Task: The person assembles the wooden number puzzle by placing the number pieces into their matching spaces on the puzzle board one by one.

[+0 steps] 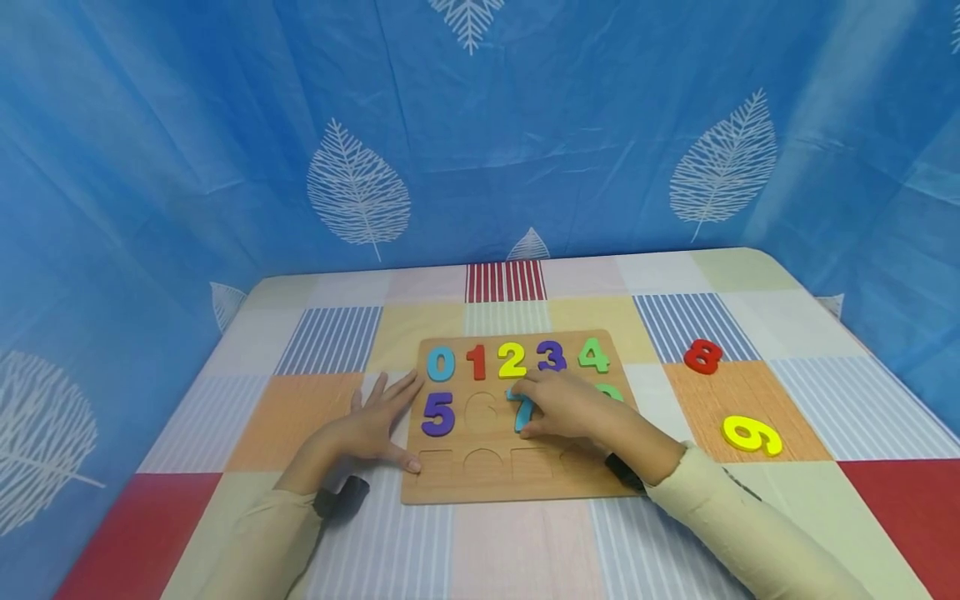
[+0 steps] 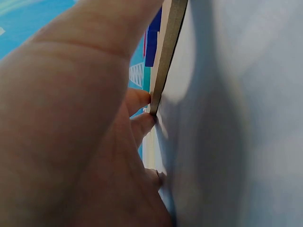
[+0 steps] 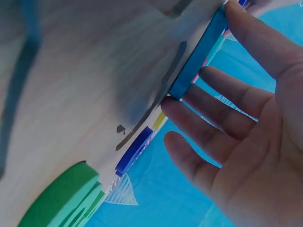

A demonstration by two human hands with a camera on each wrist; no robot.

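Note:
A wooden number board (image 1: pixel 480 492) lies on the table, with number pieces 0 to 4 along its top row. My right hand (image 1: pixel 566 404) is over the second row and pinches a light-blue number 7 (image 1: pixel 524 412) between thumb and fingers. In the right wrist view, the thumb is at one end of the 7 (image 3: pixel 201 52) and fingertips are at the other. My left hand (image 1: pixel 367 425) has its fingers spread at the board's left edge, touching it, beside a purple 5 (image 1: pixel 438 414). A green piece (image 1: pixel 609 392) is partly hidden behind my right hand.
To the right of the board lie a red 8 (image 1: pixel 703 357) and a yellow piece shaped like a 6 (image 1: pixel 752 436). A bare round recess (image 1: pixel 480 414) shows between the 5 and the 7. Behind the checked tablecloth (image 1: pixel 525 550) hangs a blue curtain (image 1: pixel 525 150).

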